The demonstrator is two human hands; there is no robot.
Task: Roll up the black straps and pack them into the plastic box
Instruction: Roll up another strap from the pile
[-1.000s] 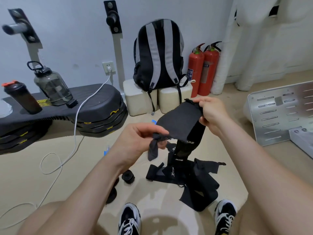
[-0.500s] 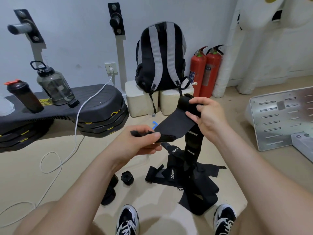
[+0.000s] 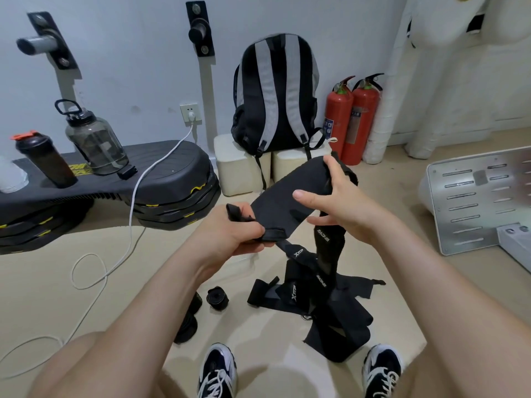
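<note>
I hold a wide black strap [image 3: 283,193] stretched between both hands above the floor. My left hand [image 3: 230,234] pinches its near end, where the edge is folded into a small first turn. My right hand [image 3: 336,196] grips the far end, thumb on top. The strap's tail hangs down to a loose pile of black straps [image 3: 321,305] on the floor. A small rolled strap [image 3: 217,297] lies left of the pile, with other dark rolls [image 3: 188,323] partly hidden behind my left forearm. I cannot see a plastic box clearly.
A black-and-grey backpack [image 3: 275,93] sits on pale blocks against the wall, with two red fire extinguishers [image 3: 355,116] beside it. At left a black platform [image 3: 161,173] carries bottles, and a white cable [image 3: 94,271] trails across the floor. A metal plate [image 3: 477,196] stands at right. My shoes [image 3: 217,369] are below.
My left hand has gone from pinching a dangling tab to folding the strap's near end over. My right hand has shifted its grip, thumb now across the top of the strap.
</note>
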